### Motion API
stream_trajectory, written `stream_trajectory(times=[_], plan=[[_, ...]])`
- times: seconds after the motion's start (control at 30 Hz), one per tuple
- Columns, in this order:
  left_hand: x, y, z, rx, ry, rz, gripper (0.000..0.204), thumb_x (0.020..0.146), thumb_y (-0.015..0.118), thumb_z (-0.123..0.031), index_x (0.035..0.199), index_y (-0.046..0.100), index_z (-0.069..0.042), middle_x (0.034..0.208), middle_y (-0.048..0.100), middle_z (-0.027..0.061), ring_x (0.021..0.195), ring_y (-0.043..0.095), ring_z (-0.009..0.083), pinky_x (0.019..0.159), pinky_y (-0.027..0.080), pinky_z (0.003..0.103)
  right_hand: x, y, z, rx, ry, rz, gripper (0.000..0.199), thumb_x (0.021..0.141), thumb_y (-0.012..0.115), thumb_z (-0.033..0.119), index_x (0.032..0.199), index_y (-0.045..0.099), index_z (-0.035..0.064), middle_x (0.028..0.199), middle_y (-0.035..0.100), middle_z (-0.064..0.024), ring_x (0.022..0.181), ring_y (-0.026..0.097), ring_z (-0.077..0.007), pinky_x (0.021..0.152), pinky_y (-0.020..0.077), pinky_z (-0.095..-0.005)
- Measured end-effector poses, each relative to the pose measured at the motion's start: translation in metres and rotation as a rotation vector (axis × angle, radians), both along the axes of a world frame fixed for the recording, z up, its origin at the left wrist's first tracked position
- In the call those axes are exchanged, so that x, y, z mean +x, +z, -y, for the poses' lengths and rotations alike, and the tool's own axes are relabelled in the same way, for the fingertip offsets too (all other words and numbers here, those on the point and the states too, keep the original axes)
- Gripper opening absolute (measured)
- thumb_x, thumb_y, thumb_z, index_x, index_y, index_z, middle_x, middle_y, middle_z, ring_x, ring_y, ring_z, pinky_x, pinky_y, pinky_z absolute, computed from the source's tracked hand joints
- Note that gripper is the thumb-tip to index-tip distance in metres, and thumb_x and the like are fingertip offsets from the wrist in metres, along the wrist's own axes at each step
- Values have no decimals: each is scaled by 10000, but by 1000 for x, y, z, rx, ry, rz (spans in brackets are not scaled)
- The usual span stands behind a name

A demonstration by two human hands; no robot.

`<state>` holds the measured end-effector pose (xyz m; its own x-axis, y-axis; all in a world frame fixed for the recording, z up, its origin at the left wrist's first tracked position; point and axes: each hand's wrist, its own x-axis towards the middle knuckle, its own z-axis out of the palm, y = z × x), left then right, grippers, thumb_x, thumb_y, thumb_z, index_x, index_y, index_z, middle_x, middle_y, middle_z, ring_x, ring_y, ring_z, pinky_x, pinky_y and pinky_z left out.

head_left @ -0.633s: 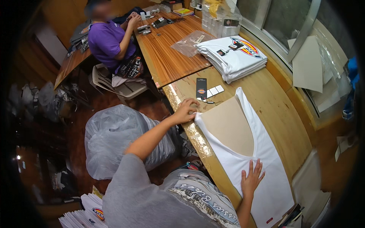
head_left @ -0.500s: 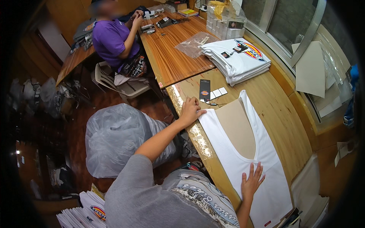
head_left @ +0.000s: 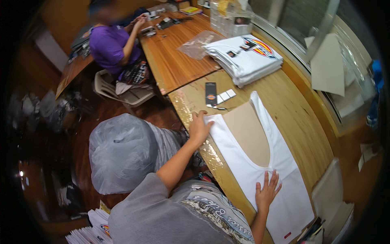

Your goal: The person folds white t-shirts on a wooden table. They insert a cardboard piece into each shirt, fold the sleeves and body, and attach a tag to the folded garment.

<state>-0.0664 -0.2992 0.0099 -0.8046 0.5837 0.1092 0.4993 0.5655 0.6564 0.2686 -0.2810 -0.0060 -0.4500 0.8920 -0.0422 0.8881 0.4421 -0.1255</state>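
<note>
A white sleeveless shirt lies folded lengthwise on the table, with tan cardboard showing through its deep neck opening. My right hand rests flat on the fabric just below the neckline, fingers spread. At the shirt's far left shoulder corner is my left hand, by the table edge. Its thumb touches the cloth and stands apart from the bent fingers. Just beyond that shoulder lie a black hang tag and a strip of white stickers, with a dark cord beside them.
A stack of folded white shirts stands farther back, near a clear plastic bag. A person in purple sits at the adjoining table, handling something small. A large filled plastic bag stands on the floor to my left. Boards lean at right.
The view has shifted slightly. My left hand has slid a little off the shoulder corner, its fingers loosening. My right hand stays flat on the shirt.
</note>
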Motion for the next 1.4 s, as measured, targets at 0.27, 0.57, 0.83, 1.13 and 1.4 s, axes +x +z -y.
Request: stream_trajectory(times=[0.27,0.57,0.83,1.13,1.4], plan=[[-11,-13,-55,153,-326,-508,257,686,538,-68,943,544,-71,1007,484,116,942,450,266,776,359,404,-1,3,-4,-4,-4,-55,508,780,476,398,1240,390,201,1365,212,-82,1261,165,-265,987,67,-521],[-20,-20,-173,-60,-1077,-670,284,648,476,-33,931,503,-25,993,489,146,988,438,296,880,325,399,1,0,-4,-2,-11,-58,500,777,471,426,1232,402,230,1364,222,-65,1261,172,-251,987,70,-520],[20,-19,-142,-10,-867,-703,423,778,446,-129,1185,383,-35,1253,351,185,1191,301,302,969,220,443,9,-3,-4,50,-29,-158,523,778,460,455,1249,372,247,1360,234,-54,1249,217,-233,976,119,-533],[86,-33,-96,-212,-924,-616,487,836,423,-283,1272,310,-99,1348,252,64,1243,206,280,980,140,506,239,-30,56,291,-1007,30,570,786,477,429,1258,343,139,1316,308,-88,1237,236,-245,942,130,-591],[355,-4,-19,242,-1834,111,300,786,521,-124,1056,497,4,1040,503,203,936,489,339,826,393,370,307,-18,143,238,-1346,38,396,740,577,347,948,562,11,1036,498,-181,920,472,-291,779,383,-378]])
